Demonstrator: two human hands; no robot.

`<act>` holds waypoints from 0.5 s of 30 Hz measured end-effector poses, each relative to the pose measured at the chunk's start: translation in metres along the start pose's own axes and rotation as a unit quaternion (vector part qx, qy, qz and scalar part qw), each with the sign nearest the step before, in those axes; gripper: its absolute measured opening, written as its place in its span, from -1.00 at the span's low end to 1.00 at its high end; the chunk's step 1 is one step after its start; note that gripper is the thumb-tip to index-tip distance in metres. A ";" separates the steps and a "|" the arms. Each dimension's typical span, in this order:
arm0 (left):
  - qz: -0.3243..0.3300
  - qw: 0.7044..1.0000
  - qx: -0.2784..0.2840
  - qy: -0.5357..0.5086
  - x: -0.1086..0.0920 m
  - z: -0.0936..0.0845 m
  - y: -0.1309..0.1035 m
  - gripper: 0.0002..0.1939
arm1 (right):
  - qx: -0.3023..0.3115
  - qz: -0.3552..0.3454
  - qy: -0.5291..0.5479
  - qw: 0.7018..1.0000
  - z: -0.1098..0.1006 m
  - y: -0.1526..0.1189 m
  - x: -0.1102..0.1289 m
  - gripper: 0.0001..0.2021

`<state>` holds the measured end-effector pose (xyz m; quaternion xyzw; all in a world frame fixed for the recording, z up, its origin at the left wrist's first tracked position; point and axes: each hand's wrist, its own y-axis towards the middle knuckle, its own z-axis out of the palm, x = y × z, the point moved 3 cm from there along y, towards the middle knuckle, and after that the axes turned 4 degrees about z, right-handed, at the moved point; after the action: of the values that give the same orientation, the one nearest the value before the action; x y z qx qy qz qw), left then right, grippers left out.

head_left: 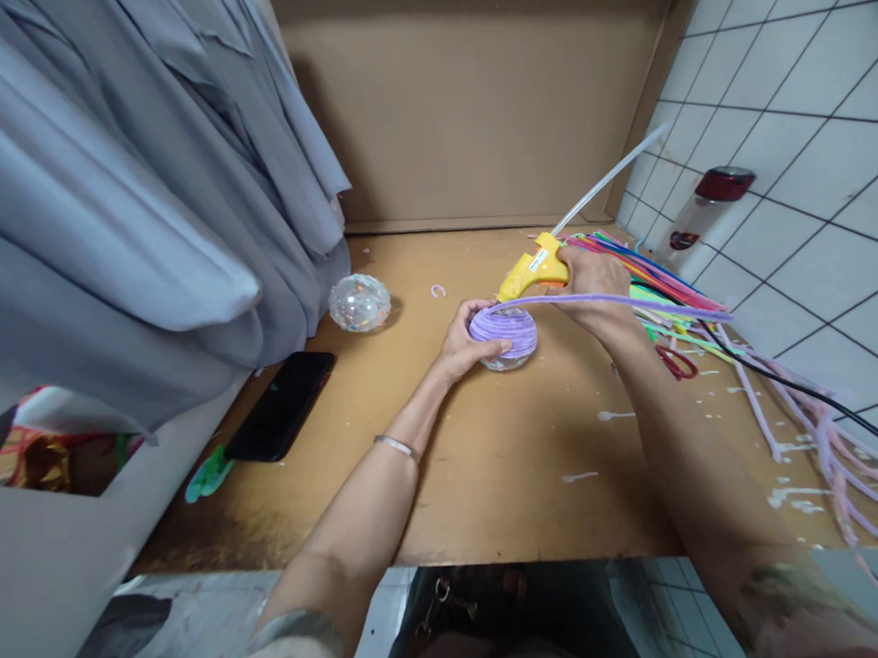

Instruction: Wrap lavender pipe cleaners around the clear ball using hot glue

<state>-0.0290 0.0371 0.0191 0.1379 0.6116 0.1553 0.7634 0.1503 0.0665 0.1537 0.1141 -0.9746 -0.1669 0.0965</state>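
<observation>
A clear ball, its upper part wrapped in a purple fuzzy strand (512,332), rests on the wooden table. My left hand (464,345) grips its left side, with the thumb across the front. In my right hand (586,281) is a yellow glue gun (531,268), its nozzle at the top of the wrapped ball and a long clear glue stick (609,179) rising from its back. The loose end of the purple strand (617,300) runs right from the ball, past my right hand. Some of my right fingers are hidden behind the glue gun.
A clear ball with coloured specks (360,303) and a black phone (282,407) lie on the left of the table (496,495). Colourful fuzzy strands (641,265), red-handled scissors (676,362) and a black cable (812,395) are at the right. Grey cloth (173,187) hangs at the left.
</observation>
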 end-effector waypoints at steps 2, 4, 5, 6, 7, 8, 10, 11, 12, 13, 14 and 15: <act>-0.001 1.000 0.000 0.000 0.000 0.000 0.000 -0.12 | 0.001 0.007 -0.012 1.000 -0.001 0.000 0.000 -0.79; 0.001 1.000 0.002 0.000 0.001 0.000 0.001 -0.12 | -0.001 0.008 -0.017 1.000 -0.001 -0.001 0.001 -0.76; 0.002 1.000 0.003 0.001 0.002 0.000 0.001 -0.12 | -0.002 0.007 -0.018 1.000 -0.002 -0.001 0.002 -0.75; 0.004 1.000 0.003 0.003 0.002 0.000 0.001 -0.12 | -0.002 0.008 -0.019 1.000 -0.002 -0.002 0.002 -0.74; 0.006 1.000 0.004 0.005 0.002 0.000 0.002 -0.12 | 0.000 0.007 -0.020 1.000 -0.003 -0.002 0.002 -0.74; 0.007 1.000 0.004 0.006 0.003 -0.001 0.002 -0.11 | 0.004 0.007 -0.023 1.000 -0.003 -0.003 0.002 -0.73; 0.008 1.000 0.005 0.008 0.003 0.000 0.002 -0.11 | 0.016 0.010 -0.036 0.999 -0.004 -0.003 0.002 -0.73; 0.007 1.000 0.005 0.008 0.003 0.000 0.002 -0.11 | 0.020 0.010 -0.043 0.999 -0.004 -0.002 0.002 -0.73; 0.007 1.000 0.005 0.008 0.003 0.000 0.003 -0.11 | 0.022 0.012 -0.049 0.998 -0.005 -0.002 0.003 -0.73; 0.008 1.000 0.005 0.008 0.003 0.000 0.003 -0.10 | 0.025 0.016 -0.054 0.998 -0.005 -0.001 0.003 -0.72; 0.009 1.000 0.006 0.009 0.003 0.000 0.003 -0.10 | 0.028 0.022 -0.059 0.998 -0.005 -0.001 0.003 -0.72; 0.009 1.000 0.006 0.010 0.003 0.000 0.003 -0.10 | 0.031 0.029 -0.061 0.997 -0.005 0.000 0.003 -0.71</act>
<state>-0.0285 0.0405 0.0177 0.1465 0.6186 0.1596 0.7552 0.1484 0.0638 0.1587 0.0787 -0.9863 -0.1400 0.0378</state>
